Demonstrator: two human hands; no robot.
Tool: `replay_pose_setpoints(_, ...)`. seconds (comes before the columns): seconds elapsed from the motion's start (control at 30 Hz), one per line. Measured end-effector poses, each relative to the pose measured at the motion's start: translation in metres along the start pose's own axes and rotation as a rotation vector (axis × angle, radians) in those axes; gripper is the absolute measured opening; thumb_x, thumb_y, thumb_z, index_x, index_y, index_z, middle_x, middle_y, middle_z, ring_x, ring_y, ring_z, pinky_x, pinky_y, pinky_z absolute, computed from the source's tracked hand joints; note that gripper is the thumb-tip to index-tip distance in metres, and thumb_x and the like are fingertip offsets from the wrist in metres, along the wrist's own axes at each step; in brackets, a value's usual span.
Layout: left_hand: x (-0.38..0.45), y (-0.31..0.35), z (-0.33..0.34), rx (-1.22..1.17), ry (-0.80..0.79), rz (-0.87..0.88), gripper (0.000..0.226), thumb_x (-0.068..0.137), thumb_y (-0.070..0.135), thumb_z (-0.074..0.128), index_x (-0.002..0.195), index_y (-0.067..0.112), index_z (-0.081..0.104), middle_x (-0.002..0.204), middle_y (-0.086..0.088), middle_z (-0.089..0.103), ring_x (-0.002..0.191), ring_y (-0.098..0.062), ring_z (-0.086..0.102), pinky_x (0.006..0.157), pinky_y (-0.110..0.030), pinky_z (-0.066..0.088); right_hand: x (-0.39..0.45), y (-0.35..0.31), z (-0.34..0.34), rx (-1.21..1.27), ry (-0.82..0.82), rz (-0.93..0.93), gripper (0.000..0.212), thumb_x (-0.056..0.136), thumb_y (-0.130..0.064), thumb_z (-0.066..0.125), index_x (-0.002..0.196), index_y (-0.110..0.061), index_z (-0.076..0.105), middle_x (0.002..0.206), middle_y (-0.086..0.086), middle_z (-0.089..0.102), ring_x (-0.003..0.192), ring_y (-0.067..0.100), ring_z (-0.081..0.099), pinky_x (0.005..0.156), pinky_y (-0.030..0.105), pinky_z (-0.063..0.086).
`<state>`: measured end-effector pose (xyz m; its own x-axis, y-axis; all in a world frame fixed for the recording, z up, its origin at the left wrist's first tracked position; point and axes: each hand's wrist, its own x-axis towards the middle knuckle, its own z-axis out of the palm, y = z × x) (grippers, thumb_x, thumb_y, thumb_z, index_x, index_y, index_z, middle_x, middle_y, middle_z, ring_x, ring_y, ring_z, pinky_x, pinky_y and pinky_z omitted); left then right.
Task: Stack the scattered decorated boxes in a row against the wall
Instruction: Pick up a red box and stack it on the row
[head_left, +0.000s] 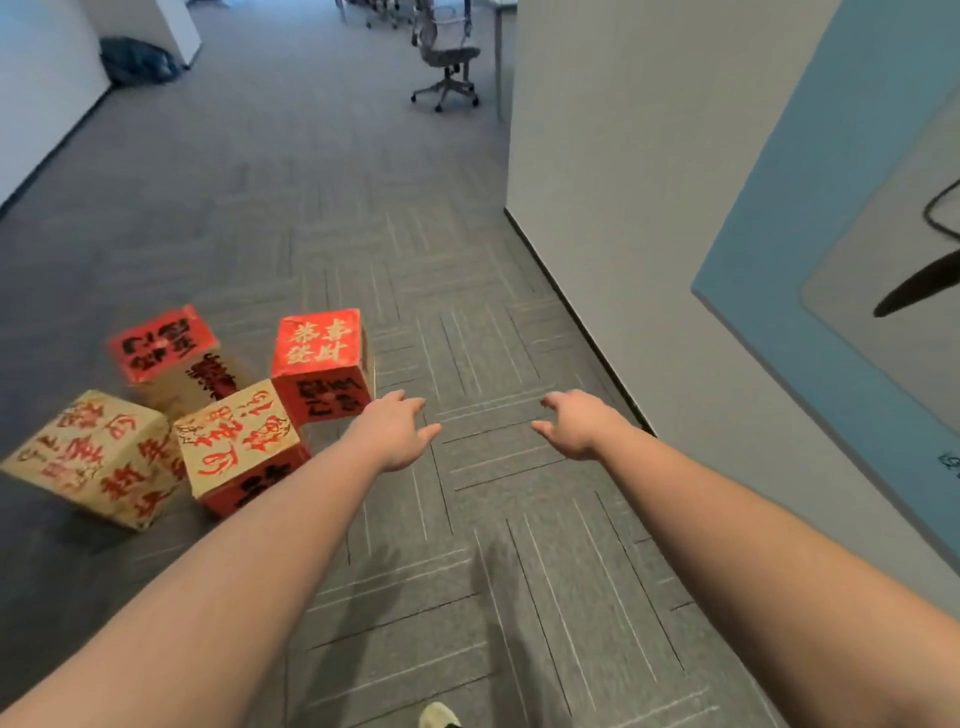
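Your left hand (397, 431) and right hand (576, 423) reach out over the grey carpet floor (467, 519), fingers loosely spread and released, holding nothing. Beyond your left forearm, four paper-wrapped cube boxes with red and tan calligraphy faces (239, 441) sit huddled and skewed, well apart from the white wall (623, 208) on your right. Nothing lines that wall yet; by the look of it, every box remains to move.

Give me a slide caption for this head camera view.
Both empty hands, left hand and right hand, reach over carpet beside four scattered boxes.
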<state>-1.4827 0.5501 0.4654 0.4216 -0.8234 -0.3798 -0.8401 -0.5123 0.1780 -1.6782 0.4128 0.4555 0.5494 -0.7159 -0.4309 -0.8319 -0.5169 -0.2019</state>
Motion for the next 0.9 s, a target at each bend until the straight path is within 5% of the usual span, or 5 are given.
replay_pose_setpoints(0.47,0.23,-0.198,-0.069,-0.069,0.027,-0.115,0.058,0.095,0.055,0.037,0.142,0.022,0.041,0.149,-0.005,0.035,0.134,-0.029,0.035,0.106,-0.047,0.036,0.265,-0.156,-0.033,-0.028,-0.079,-0.036,0.053,0.098,-0.048,0.041,0.143,-0.021,0.037,0.139,0.013,0.043,0.129,0.032,0.042,0.105,0.048,0.039)
replay_pose_setpoints(0.9,0.431,-0.365,-0.091,-0.086,-0.05,-0.339,0.066,0.094,0.06,0.033,0.151,0.031,0.016,0.16,-0.004,0.004,0.146,-0.028,0.005,0.116,-0.046,0.019,0.538,-0.308,-0.02,-0.008,-0.184,-0.157,0.056,0.097,-0.05,0.041,0.146,-0.025,0.032,0.144,0.013,0.036,0.136,0.031,0.032,0.107,0.049,0.036)
